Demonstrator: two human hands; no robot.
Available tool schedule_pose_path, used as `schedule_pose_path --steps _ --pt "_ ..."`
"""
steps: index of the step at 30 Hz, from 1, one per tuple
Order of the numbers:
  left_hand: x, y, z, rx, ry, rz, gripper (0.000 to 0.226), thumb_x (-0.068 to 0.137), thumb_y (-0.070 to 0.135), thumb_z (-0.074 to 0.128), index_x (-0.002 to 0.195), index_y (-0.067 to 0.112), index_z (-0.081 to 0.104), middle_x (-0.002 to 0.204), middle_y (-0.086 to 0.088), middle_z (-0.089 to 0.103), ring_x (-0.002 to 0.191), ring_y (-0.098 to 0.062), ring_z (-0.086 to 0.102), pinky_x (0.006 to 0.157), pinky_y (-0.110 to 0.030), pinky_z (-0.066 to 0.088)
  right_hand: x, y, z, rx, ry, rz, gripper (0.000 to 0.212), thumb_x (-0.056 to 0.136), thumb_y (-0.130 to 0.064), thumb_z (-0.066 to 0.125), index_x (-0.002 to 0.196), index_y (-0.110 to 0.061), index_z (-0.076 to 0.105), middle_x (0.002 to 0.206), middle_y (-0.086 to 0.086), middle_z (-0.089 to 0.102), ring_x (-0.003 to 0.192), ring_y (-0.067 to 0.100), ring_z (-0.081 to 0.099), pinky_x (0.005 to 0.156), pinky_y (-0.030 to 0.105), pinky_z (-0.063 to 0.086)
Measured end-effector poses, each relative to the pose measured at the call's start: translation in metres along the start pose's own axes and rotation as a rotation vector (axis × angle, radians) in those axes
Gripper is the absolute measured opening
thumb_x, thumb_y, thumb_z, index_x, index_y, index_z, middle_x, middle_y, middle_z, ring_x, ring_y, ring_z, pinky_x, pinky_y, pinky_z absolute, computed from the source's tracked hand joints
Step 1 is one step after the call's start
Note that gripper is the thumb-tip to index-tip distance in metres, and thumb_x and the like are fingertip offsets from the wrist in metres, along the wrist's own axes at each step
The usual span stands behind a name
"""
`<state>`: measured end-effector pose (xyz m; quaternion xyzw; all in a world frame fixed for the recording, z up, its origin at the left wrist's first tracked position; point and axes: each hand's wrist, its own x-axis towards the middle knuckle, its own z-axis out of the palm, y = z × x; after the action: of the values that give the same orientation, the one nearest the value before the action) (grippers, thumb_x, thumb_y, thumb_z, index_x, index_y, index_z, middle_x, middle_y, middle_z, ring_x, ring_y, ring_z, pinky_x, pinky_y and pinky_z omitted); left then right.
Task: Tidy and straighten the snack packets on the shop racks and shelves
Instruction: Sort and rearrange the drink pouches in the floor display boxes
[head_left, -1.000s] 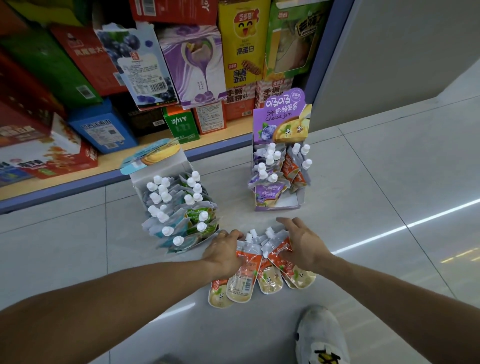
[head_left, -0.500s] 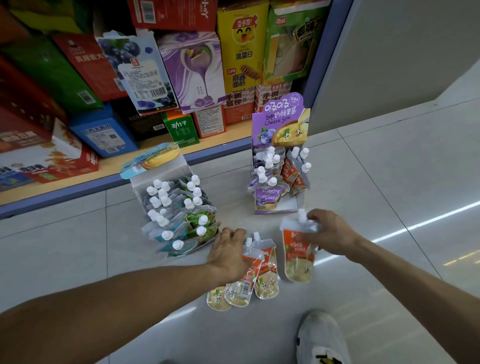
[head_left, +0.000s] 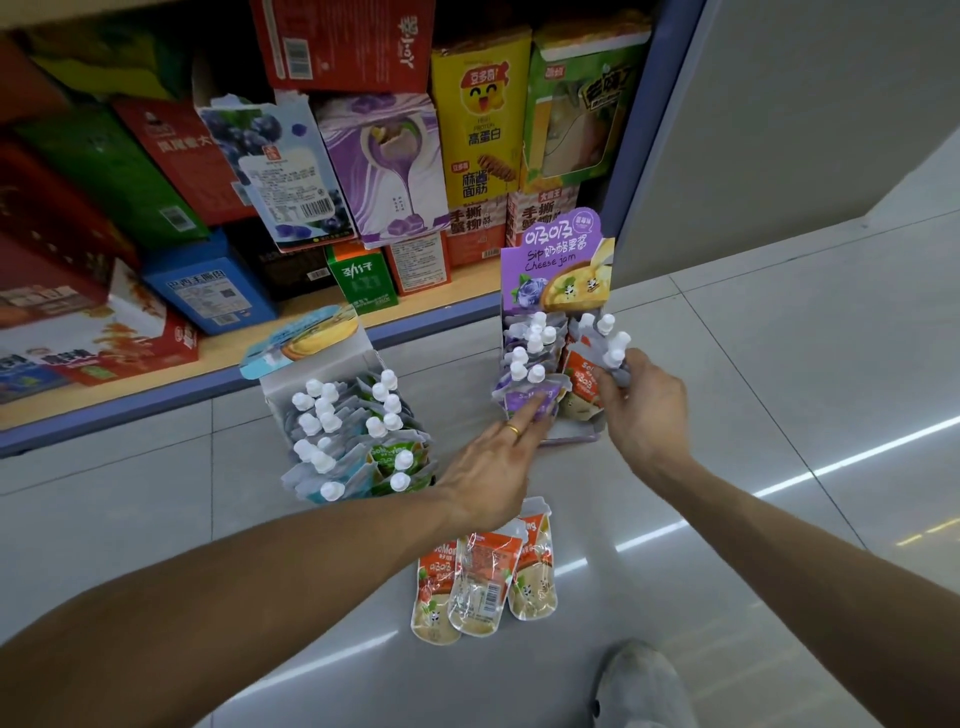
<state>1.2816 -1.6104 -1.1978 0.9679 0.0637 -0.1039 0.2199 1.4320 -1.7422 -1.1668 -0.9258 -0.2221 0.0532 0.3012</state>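
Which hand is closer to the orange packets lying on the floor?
Left. The left hand hangs just above the orange packets on the floor, its fingers touching the purple display box. The right hand is farther up, gripping a pouch there.

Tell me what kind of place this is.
Most likely a small shop: a low shelf packed with boxed snacks, and a cardboard display box of spouted pouches on the tiled floor.

A floor of large pale grey glossy tiles (head_left: 779, 415) with thin dark joints fills the lower part of the view. Streaks of ceiling light (head_left: 857, 452) reflect on it at the right. Along the top left runs a low shelf (head_left: 218, 358) with a wooden board and a blue front edge. A plain grey wall panel (head_left: 805, 104) rises at the shelf's right end.
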Motion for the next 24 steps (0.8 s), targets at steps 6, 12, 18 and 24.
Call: schedule_pose_path --steps 6,12,18,24 --pt "-0.002 0.0 0.004 0.002 0.014 -0.014 0.09 0.091 0.004 0.062 0.163 0.025 0.012 0.17 0.01 -0.017 0.146 -0.029 0.032 0.103 -0.043 0.05 0.003 0.009 0.016 -0.311 -0.109 -0.044 0.02 0.104 -0.025 0.052 0.114 -0.008 0.054 0.094 0.017 0.072 0.083 0.038 0.066 0.063 0.035 0.038" --pt "-0.021 -0.013 0.018 -0.057 0.089 -0.067 0.06 0.091 0.008 0.06 0.145 0.022 0.039 0.142 -0.003 0.039 0.123 -0.028 0.052 0.098 -0.047 0.052 -0.027 0.006 -0.013 -0.324 0.161 -0.182 0.035 0.092 -0.036 0.069 0.118 -0.018 0.057 0.106 0.004 0.062 0.087 0.028 0.063 0.059 0.029 0.038" --pt "-0.048 -0.026 0.04 0.039 -0.106 -0.247 0.059 0.092 0.033 0.063 0.142 0.01 0.042 0.139 -0.011 0.045 0.129 -0.029 0.046 0.108 -0.037 0.042 -0.078 0.02 0.027 -0.263 -0.442 -0.353 0.04 0.093 -0.037 0.067 0.13 -0.025 0.055 0.122 -0.002 0.063 0.11 0.02 0.059 0.085 0.033 0.051" --pt "-0.057 -0.02 0.051 0.199 -0.202 -0.25 0.057 0.095 0.044 0.062 0.139 0.013 0.042 0.134 -0.01 0.045 0.125 -0.029 0.046 0.103 -0.044 0.047 -0.08 0.02 0.076 -0.365 -0.749 -0.338 0.075 0.092 -0.033 0.068 0.155 -0.015 0.031 0.145 0.009 0.047 0.13 0.028 0.044 0.109 0.036 0.038"
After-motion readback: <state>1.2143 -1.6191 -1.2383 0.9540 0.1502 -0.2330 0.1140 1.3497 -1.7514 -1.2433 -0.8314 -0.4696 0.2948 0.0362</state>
